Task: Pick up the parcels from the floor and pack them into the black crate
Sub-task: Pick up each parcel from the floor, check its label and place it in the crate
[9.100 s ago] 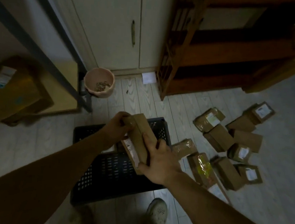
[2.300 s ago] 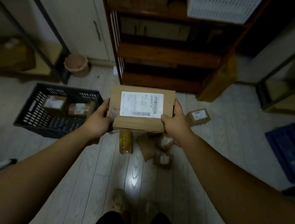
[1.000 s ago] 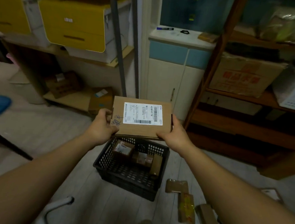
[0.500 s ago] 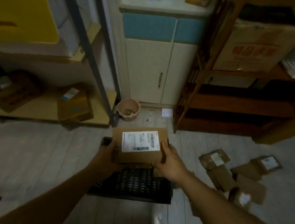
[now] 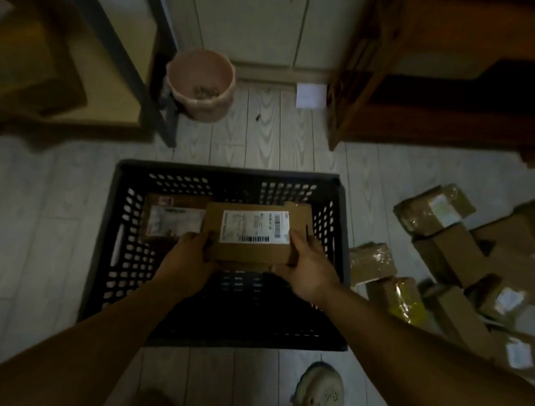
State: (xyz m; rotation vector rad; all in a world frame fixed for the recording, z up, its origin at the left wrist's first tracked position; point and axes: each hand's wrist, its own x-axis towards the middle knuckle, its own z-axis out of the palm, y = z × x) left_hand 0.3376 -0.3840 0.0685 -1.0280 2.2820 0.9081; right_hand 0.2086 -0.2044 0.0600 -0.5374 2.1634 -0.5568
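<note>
Both hands, left hand (image 5: 190,259) and right hand (image 5: 310,269), grip the ends of a flat labelled parcel (image 5: 250,233) inside the black crate (image 5: 229,175), beside another parcel (image 5: 174,219) (packing started), pile of parcels (image 5: 468,256) on floor still left.

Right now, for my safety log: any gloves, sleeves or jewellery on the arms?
No. Left hand and right hand are gloveless; both forearms bare, no sleeve in frame. No watch, ring or bracelet shows in the dim light.
</note>
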